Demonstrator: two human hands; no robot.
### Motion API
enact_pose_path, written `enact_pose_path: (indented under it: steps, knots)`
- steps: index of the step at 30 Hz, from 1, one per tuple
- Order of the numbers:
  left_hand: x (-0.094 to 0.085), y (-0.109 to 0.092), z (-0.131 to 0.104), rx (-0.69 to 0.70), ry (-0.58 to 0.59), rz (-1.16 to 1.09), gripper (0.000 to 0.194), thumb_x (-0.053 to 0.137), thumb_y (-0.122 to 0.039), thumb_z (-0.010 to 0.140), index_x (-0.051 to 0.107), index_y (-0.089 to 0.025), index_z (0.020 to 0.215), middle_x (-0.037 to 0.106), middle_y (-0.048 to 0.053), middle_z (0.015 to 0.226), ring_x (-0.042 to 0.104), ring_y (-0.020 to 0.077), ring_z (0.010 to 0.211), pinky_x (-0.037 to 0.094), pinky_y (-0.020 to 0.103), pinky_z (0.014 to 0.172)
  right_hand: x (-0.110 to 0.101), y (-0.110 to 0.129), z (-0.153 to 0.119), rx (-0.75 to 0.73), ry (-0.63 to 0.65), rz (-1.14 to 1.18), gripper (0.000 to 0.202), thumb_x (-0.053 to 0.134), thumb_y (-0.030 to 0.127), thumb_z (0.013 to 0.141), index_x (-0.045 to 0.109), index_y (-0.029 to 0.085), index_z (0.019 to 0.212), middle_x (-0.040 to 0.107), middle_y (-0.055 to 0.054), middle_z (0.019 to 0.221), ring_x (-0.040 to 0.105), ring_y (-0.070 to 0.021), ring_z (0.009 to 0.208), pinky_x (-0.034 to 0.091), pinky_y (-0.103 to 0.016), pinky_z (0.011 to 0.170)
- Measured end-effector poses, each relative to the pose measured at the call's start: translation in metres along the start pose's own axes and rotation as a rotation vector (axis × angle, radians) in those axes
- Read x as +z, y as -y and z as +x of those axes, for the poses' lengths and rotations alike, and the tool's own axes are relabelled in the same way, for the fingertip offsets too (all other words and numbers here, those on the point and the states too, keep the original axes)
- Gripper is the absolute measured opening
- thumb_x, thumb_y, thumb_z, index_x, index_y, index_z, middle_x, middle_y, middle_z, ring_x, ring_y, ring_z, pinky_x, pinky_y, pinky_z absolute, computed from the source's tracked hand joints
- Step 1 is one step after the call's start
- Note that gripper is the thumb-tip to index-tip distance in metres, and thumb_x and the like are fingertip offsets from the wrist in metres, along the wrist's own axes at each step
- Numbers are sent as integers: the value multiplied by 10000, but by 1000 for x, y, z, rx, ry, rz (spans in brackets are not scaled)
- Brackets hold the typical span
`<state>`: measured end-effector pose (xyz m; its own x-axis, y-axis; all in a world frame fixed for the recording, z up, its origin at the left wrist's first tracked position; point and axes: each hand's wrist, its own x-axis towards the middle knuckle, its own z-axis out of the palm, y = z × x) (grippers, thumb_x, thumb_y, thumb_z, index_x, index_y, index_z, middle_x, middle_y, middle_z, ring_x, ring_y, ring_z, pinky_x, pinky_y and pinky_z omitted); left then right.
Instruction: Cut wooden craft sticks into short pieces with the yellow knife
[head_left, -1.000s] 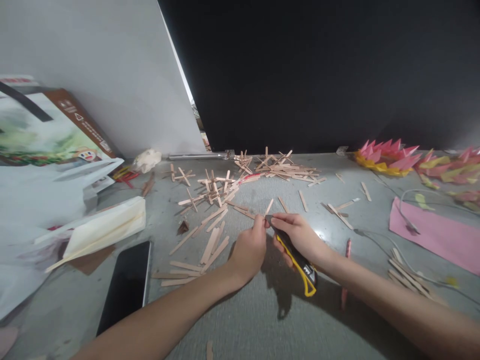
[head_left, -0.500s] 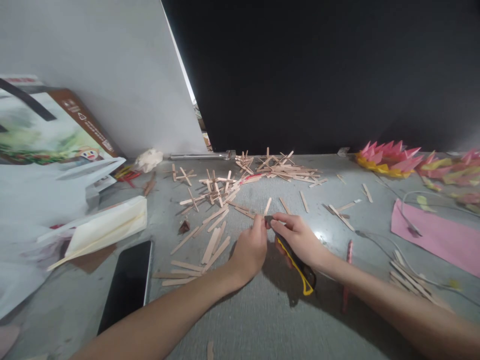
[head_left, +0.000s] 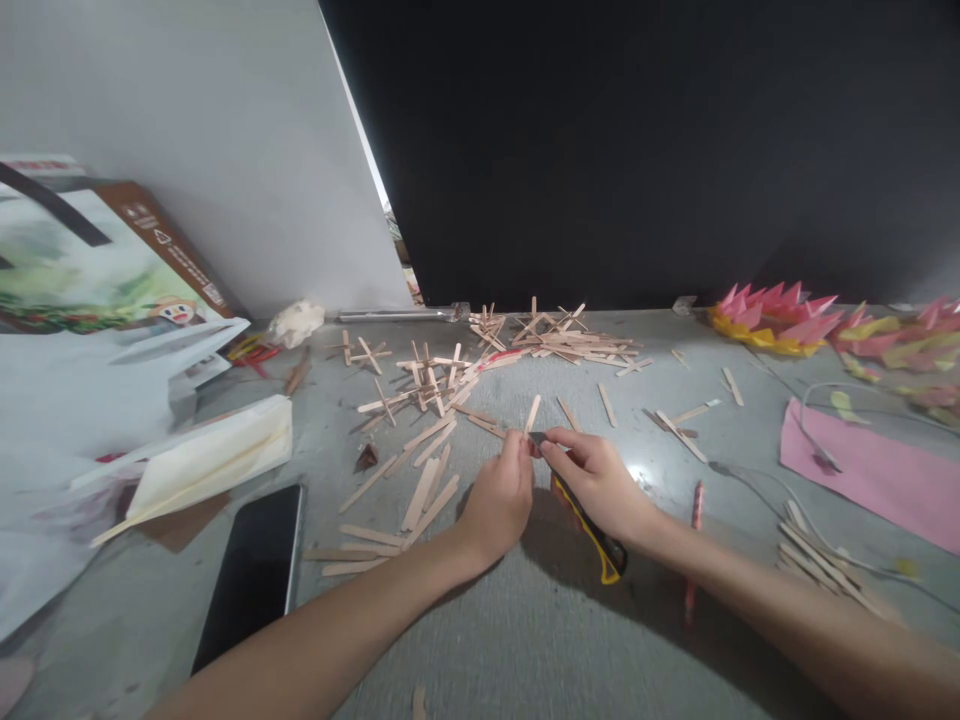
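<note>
Between the fingers of my left hand (head_left: 501, 500) is a wooden craft stick (head_left: 532, 412), its free end pointing up and away from me. My right hand (head_left: 596, 478) is closed around a black and yellow utility knife (head_left: 600, 545). The knife's dark head meets the stick at my left fingertips; how deep the blade goes I cannot make out. Loose craft sticks (head_left: 424, 495) lie fanned out left of my left hand. Behind both hands is a heap of sticks (head_left: 577, 342), some joined into crosses.
A phone (head_left: 251, 570) lies at the left beside a white plastic bag (head_left: 82, 400). To the right are a pink striped pen-like stick (head_left: 696, 545), pink paper (head_left: 870, 475), a grey cable (head_left: 802, 395) and pink-yellow paper flowers (head_left: 780, 318). A black panel (head_left: 637, 150) stands behind.
Both hands stay together at the stick. The knife has shifted very slightly, its yellow end a little higher and further left. The rest lies as before.
</note>
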<state>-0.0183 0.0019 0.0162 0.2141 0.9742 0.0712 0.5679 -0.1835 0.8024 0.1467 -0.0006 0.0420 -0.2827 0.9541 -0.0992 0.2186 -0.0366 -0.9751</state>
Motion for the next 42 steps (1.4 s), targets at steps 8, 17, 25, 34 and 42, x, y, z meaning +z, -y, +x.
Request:
enact_pose_path:
  steps: [8,17,25,34,42]
  knots:
    - [1,-1,0,4,-7,38,269,266,-350,1088,471,-222,968,571,-9,722,517,157,587,310,275,598,0,2,1,5,-8,-10,327,494,489,1020,667,214,977,539,67,516,484,-110,350,350,-213,360]
    - [2,4,0,0,10,102,282,250,-343,1092,483,-216,995,544,-21,655,542,158,555,287,265,575,0,0,2,2,-22,-52,312,478,451,1021,660,220,919,516,62,493,485,-126,355,341,-227,362]
    - [3,4,-2,-14,26,230,299,238,-321,1089,510,-202,1054,646,37,706,620,197,599,271,277,564,1,2,2,65,-17,-26,301,485,441,1011,675,218,939,528,59,494,493,-125,348,355,-229,359]
    - [2,3,-2,-6,63,297,239,287,-267,1071,512,-195,1102,718,79,806,696,226,687,343,275,587,2,12,-2,208,61,195,307,515,503,972,645,230,1022,546,79,468,493,-146,280,364,-221,271]
    - [5,6,-3,11,43,294,241,269,-270,1075,495,-187,1083,721,97,819,702,243,686,336,282,579,6,14,-3,256,77,279,370,518,505,957,641,210,1142,555,87,476,489,-146,267,361,-221,252]
